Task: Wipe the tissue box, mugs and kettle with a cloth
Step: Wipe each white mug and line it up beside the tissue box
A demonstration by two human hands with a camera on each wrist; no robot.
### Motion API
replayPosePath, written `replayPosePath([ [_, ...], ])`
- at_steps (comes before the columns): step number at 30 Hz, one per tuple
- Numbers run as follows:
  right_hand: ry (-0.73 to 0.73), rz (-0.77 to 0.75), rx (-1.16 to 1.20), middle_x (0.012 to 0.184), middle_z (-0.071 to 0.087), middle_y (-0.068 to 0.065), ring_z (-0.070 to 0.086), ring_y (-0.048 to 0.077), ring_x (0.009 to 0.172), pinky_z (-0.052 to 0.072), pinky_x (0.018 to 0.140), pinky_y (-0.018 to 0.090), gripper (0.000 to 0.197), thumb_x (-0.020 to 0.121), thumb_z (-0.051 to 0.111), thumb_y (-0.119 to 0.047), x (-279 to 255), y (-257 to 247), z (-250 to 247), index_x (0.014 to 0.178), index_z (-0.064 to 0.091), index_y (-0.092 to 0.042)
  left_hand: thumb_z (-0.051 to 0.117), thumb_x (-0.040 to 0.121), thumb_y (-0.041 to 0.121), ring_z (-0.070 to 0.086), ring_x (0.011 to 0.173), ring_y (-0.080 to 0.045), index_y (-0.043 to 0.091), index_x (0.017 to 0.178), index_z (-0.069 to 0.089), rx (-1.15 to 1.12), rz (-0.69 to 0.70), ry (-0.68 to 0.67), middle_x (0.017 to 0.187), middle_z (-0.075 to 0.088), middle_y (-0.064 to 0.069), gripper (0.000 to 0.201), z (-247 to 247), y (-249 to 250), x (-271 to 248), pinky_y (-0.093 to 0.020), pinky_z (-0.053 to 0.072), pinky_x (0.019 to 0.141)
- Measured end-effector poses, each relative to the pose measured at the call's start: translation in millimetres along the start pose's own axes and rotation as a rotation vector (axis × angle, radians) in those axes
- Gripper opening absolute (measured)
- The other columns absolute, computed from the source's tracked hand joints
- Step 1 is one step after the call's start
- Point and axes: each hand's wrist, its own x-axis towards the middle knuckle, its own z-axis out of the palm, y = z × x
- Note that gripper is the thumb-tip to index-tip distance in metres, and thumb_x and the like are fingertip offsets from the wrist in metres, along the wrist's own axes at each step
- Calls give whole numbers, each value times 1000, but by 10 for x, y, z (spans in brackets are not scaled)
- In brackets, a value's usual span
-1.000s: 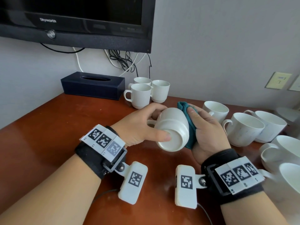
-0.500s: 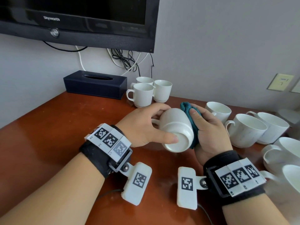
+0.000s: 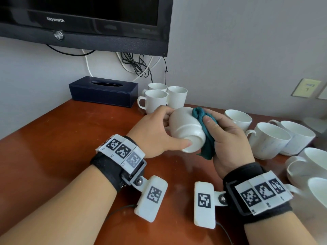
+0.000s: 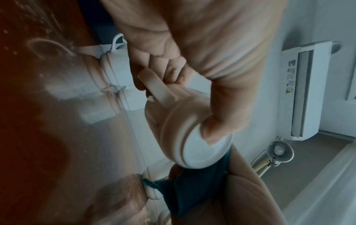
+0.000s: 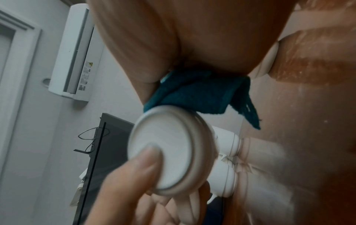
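Left hand (image 3: 155,133) gripping mug (image 3: 185,129) sideways above worktop (image 3: 53,142), thumb on base. Right hand (image 3: 228,140) clutching teal cloth (image 3: 205,131) against mug's side. Mid mug-wiping; guessing next I rotate mug, hit unwiped side.

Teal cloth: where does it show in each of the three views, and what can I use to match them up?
Head: cloth right of centre, under the right hand, against the tipped mug.
Left wrist: cloth low centre, below the mug's base.
Right wrist: cloth centre, above the mug's base.
Shared landmark: the mug's round base, with the left thumb on it.
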Motion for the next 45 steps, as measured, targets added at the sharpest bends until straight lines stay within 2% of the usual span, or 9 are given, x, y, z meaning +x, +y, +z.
replayPosePath([
  [6,-123,-73,-100,115,77,11,71,25,106,58,90,35,24,98,65,-6,-22,17,31,119,76,-9,82,48,76,69,102,-7,36,123,51,36,-125,169,116,66,16,91,20,-96,45,-40,61,90],
  [10,-89,-79,-64,117,76,13,71,34,111,57,95,48,21,99,66,-12,1,54,19,118,76,-11,89,53,61,66,110,1,35,130,51,-39,-60,91,123,65,18,90,12,-76,25,-36,58,98],
  [16,100,-66,22,115,77,9,72,33,110,57,98,57,19,103,63,-16,82,36,-60,115,76,-19,94,65,40,58,125,4,35,143,42,-58,48,-102,138,57,19,94,47,22,-27,-26,50,108],
  [21,22,-52,-16,115,76,13,72,31,102,57,90,53,21,103,62,-16,45,43,-19,118,76,-15,94,60,49,63,114,4,36,136,46,-51,-2,46,129,61,19,90,56,1,-13,-31,55,102],
  [25,-83,-95,-78,118,76,9,70,31,115,54,103,48,23,98,67,-15,25,73,2,119,76,-12,90,53,61,67,104,1,36,124,50,-53,-72,182,119,64,18,85,37,-65,23,-38,60,95],
  [32,-31,-96,-60,115,76,12,69,40,112,55,98,56,25,94,68,-25,37,85,17,115,77,-16,93,57,52,63,113,5,35,135,47,-44,-12,71,127,62,20,92,23,-56,11,-35,55,103],
  [38,55,-86,5,114,77,9,73,29,104,58,95,51,20,103,61,-14,48,31,-12,117,75,-15,88,54,60,60,123,2,35,142,44,-73,40,-22,136,59,18,102,47,-25,-11,-34,52,108],
  [42,-3,-83,-28,114,77,11,72,29,101,55,89,49,20,101,64,-20,57,52,-1,117,77,-17,94,57,51,65,112,4,35,134,51,-137,7,80,126,64,18,90,50,-41,7,-34,56,102],
  [45,-72,-91,-58,120,75,9,69,29,116,53,102,48,30,93,67,-26,41,65,0,120,76,-16,92,52,59,69,104,4,36,127,55,-164,-48,214,122,67,18,87,47,-89,38,-37,59,97],
])
